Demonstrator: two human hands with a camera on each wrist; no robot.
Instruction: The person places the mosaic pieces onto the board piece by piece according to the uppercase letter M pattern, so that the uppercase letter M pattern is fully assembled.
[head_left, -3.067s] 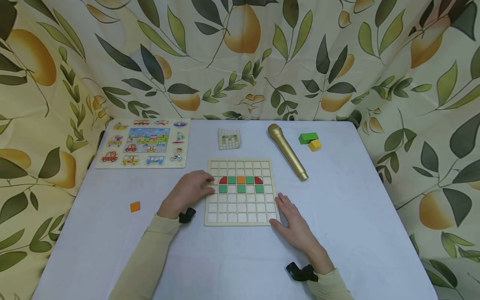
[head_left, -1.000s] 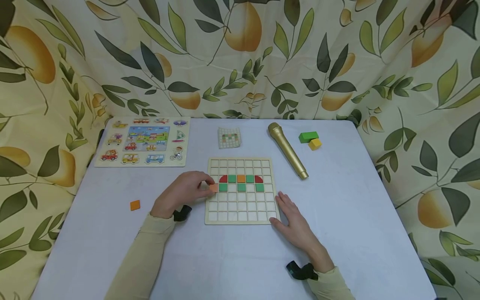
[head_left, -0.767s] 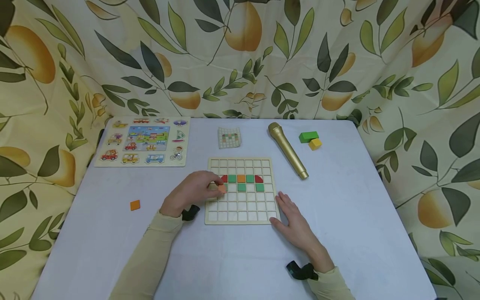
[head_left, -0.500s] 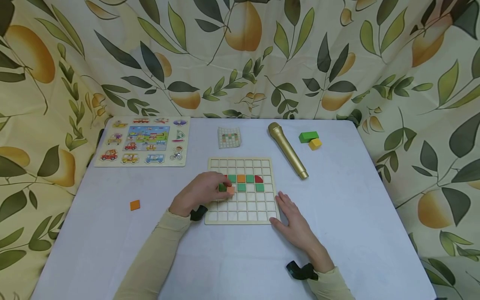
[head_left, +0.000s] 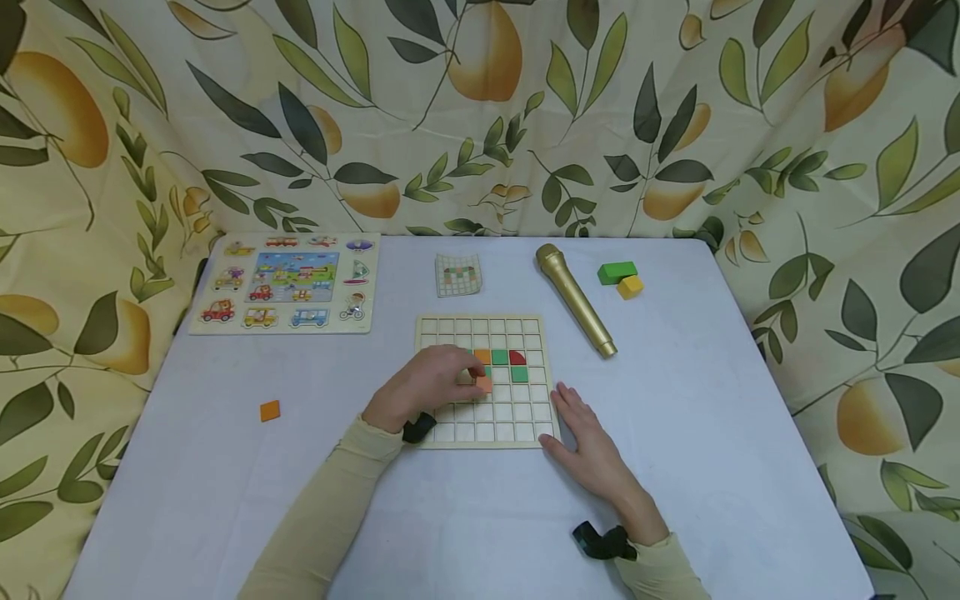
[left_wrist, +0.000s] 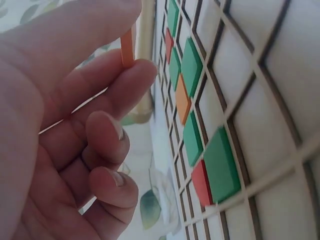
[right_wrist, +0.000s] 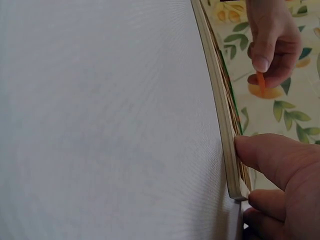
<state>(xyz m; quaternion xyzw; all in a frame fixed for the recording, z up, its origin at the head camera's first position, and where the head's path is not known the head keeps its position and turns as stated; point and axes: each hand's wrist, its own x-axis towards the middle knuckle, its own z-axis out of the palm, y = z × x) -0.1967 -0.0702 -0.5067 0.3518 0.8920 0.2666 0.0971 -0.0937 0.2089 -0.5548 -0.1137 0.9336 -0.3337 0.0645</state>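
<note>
Between thumb and fingertip my left hand (head_left: 427,383) pinches an orange square tile (left_wrist: 127,49), raised above the grid board (head_left: 520,415). Set in the board's cells are green square tiles (left_wrist: 221,167), an orange tile (left_wrist: 183,101) and red quarter-round tiles (left_wrist: 202,182); in the head view the left hand covers some of them. My right hand (head_left: 592,454) touches the board's right edge near the lower corner, its fingers straight. The right wrist view shows its thumb (right_wrist: 265,152) against the wooden rim.
A loose orange tile (head_left: 270,411) lies on the left of the table. Behind the board are a small pattern card (head_left: 458,276) and a gold microphone (head_left: 575,302). A picture puzzle (head_left: 285,285) sits back left; green (head_left: 617,273) and yellow (head_left: 630,287) blocks back right.
My left hand comes into view with the orange tile at the board's left edge, then carries it rightward over the board to about the middle. The right hand stays in place.
</note>
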